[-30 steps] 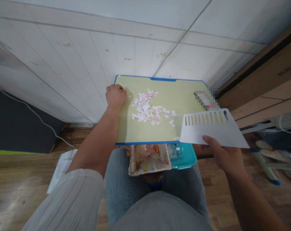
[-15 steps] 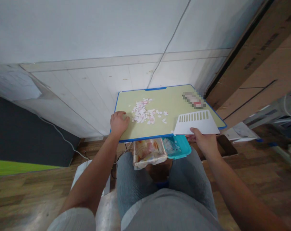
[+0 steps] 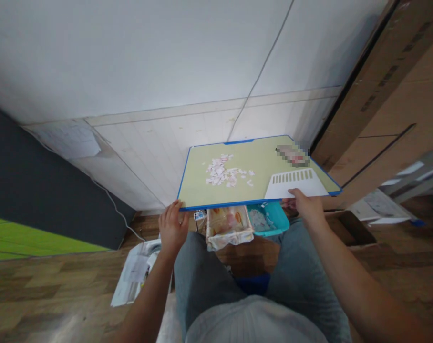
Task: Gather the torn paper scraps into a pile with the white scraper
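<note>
A low folding table with a pale yellow-green top and blue rim stands before me. Small white and pinkish paper scraps lie heaped on its left half. My right hand grips a white slotted sheet at the table's front edge, thumb on top, other fingers low by the rim and partly hidden. My left hand is at the front left corner, fingers slightly apart and fingertips at the blue rim, holding no loose object. A pixelated object lies at the back right of the tabletop.
Below the front edge sit a lined basket and a turquoise bin with pale bits inside. A white wall stands behind the table, large cardboard to the right. A white box is on the floor at left.
My left hand has come off the tabletop beside the scraps and down to the front left corner. The right hand keeps its hold on the slotted sheet. The view has shifted slightly.
</note>
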A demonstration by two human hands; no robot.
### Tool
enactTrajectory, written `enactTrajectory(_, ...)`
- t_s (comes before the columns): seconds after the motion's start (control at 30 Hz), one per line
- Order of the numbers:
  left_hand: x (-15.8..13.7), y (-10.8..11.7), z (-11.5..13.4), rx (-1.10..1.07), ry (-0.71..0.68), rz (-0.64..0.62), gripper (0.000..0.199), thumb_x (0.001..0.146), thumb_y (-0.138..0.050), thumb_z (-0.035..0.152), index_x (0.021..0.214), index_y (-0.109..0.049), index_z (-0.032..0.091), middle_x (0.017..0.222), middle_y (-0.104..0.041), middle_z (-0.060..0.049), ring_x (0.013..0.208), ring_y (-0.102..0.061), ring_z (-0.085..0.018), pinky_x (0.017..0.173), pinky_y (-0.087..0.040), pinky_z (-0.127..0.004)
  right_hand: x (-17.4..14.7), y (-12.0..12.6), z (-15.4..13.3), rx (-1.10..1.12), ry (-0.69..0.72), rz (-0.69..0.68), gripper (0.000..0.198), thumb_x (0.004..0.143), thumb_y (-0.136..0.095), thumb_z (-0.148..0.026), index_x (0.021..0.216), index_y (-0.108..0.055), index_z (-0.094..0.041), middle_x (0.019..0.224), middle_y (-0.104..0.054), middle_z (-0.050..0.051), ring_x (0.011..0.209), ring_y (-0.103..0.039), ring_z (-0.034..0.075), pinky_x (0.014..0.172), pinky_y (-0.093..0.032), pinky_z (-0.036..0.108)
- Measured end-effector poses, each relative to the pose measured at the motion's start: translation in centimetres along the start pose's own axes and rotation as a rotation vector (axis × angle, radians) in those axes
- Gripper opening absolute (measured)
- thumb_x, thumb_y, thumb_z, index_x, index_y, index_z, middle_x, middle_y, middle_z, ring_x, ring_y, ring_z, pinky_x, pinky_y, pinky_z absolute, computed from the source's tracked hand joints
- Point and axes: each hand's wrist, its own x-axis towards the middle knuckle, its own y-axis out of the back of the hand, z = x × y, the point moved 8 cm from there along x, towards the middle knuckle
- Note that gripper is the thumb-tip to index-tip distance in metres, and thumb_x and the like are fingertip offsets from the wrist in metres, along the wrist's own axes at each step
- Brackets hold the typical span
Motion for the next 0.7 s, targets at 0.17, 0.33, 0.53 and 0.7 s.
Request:
enactTrajectory(0.17,0.5,-0.2,0.1,0.009,0.042,-0.02,0.039,0.104,-0.055,0.039,0.133,-0.072,0.021,0.15,-0.076,-0.019,0.144,-0.068,-0.039,0.128,-0.049,-0.06,1.4,-4.0,-0.4,0.034,0.052,-0.07,0.025,0.067,-0.077,-0.044,0.081,-0.07,-0.024,0.06,-0.074,0.005,0.047,-0.065,0.023,0.045,-0.056,0.035)
enactTrajectory(0.33,1.2,-0.9,1.1,0.034,0.031,-0.05,0.042,0.097,-0.059,0.034,0.133,-0.071,0.017,0.151,-0.074,-0.022,0.145,-0.068,-0.04,0.129,-0.049,-0.058,2.2,-5.3,0.3,0.029,0.072,-0.108,0.018,0.068,-0.073,-0.04,0.078,-0.069,-0.025,0.059,-0.072,0.006,0.051,-0.067,0.025,0.051,-0.061,0.039)
enactTrajectory(0.53,-0.2,-1.4,1.5,0.049,0.009,-0.08,0.053,0.095,-0.06,0.03,0.147,-0.065,0.018,0.165,-0.065,-0.021,0.158,-0.057,-0.042,0.132,-0.044,-0.064,2.4,-4.8,0.5,-0.012,0.116,-0.117,0.017,0.069,-0.072,-0.043,0.073,-0.069,-0.027,0.061,-0.075,0.008,0.054,-0.069,0.026,0.055,-0.063,0.04)
enactTrajectory(0.7,-0.2,-1.1,0.7,0.015,-0.006,-0.015,0.048,0.096,-0.06,0.029,0.142,-0.07,0.02,0.16,-0.07,-0.02,0.153,-0.061,-0.041,0.13,-0.044,-0.065,1.8,-5.0,0.2,-0.08,0.153,-0.131,0.018,0.072,-0.07,-0.046,0.071,-0.068,-0.028,0.061,-0.075,0.008,0.054,-0.068,0.027,0.058,-0.062,0.041)
